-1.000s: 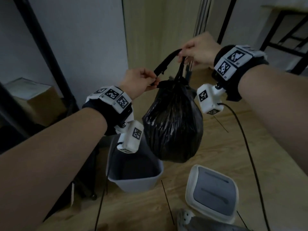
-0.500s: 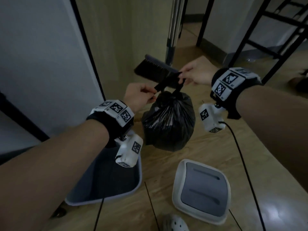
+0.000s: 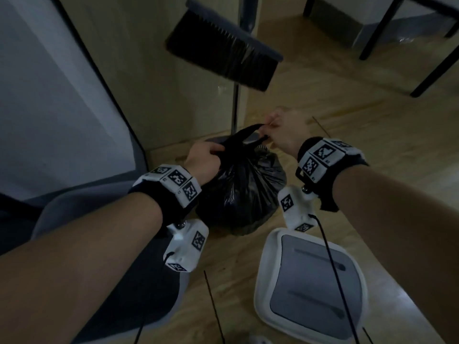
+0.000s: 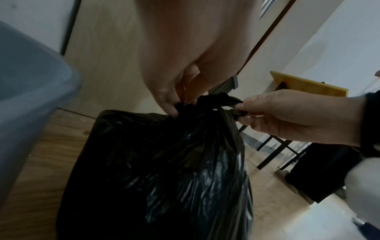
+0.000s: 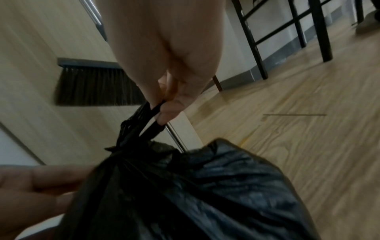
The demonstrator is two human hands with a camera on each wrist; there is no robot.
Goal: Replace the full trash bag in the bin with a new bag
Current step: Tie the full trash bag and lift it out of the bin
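left hand: the left hand [image 3: 206, 157] pinches the gathered neck of the trash bag [image 3: 242, 192], fingers curled.
right hand: the right hand [image 3: 280, 135] pinches the bag's black handle loops [image 5: 148, 116], pulled out sideways.
trash bag: bulging, upright, knot end up, on the floor [image 3: 372, 125] between the bin [image 3: 44, 219] and the lid [image 3: 310, 276].
behind: a broom [image 3: 223, 50] near the wall.
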